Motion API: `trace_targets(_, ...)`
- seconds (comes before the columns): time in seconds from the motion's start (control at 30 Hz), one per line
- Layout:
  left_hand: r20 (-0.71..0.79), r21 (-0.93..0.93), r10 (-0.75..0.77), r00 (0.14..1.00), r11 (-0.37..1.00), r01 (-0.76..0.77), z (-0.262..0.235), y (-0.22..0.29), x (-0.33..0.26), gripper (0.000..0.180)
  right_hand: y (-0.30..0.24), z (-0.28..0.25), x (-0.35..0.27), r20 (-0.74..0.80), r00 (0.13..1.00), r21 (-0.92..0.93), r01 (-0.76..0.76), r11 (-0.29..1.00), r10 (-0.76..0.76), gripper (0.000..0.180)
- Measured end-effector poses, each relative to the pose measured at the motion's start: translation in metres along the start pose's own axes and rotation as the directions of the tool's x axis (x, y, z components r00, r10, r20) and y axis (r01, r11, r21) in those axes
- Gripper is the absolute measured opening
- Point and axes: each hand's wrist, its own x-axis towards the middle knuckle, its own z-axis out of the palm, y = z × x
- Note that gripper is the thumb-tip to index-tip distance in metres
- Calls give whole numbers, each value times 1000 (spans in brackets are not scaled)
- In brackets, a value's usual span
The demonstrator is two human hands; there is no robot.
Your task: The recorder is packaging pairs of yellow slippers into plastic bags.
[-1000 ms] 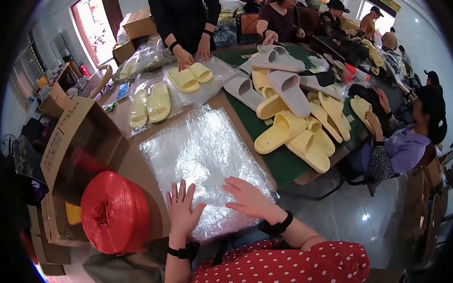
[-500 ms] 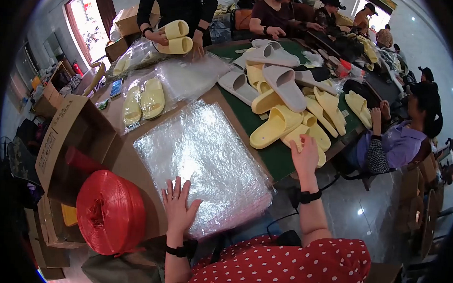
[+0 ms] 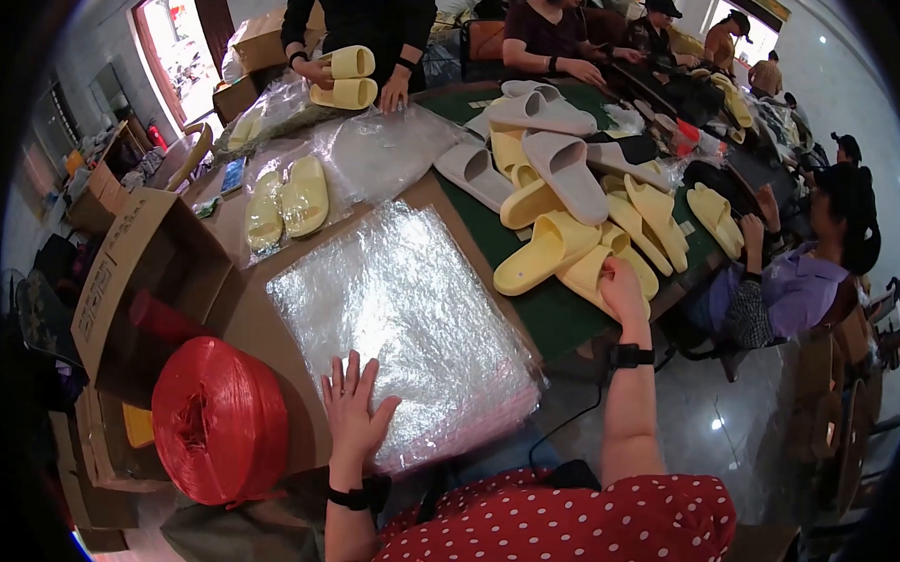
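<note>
My left hand [image 3: 357,416] lies with fingers spread on the lower left of a stack of clear plastic bags [image 3: 400,299]. My right hand [image 3: 625,289] is at the near edge of the slipper pile, its fingers curled around the strap of a yellow slipper [image 3: 581,276]; the fingertips are partly hidden inside it. Another yellow slipper [image 3: 542,255] lies just left of that one. More yellow slippers [image 3: 660,214] and several grey slippers [image 3: 565,171] are heaped behind, on a green table top [image 3: 557,329].
A red roll of plastic twine [image 3: 232,422] and an open cardboard box [image 3: 138,280] stand at left. Beyond the bags lies a bagged yellow pair [image 3: 304,197]. Across the table a person [image 3: 360,20] holds yellow slippers [image 3: 345,91]; a person in purple [image 3: 787,288] sits at right.
My right hand has moved slightly right and closed on a yellow slipper, which has shifted a little. My left hand stays in place on the bags.
</note>
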Motion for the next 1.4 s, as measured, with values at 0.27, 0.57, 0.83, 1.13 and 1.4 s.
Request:
trace_targets(0.27,12,-2,2,1000,1000,-2,-6,8,0,65,17,11,25,-112,993,-268,-71,961,43,30)
trace_targets(0.57,10,-11,-15,1000,1000,15,-7,7,-2,66,-2,-11,-11,-66,995,-229,62,971,-79,14)
trace_targets(0.83,10,-21,-22,1000,1000,22,-7,6,-1,66,15,-59,-92,-184,980,-234,29,972,-74,14)
trace_targets(1.13,-12,4,7,1000,1000,-7,-6,5,0,66,-141,-48,-120,-228,956,507,280,815,-186,37)
trace_targets(1.4,-32,-640,-230,973,752,157,-37,41,16,45,-265,67,-167,278,717,472,479,741,-640,34)
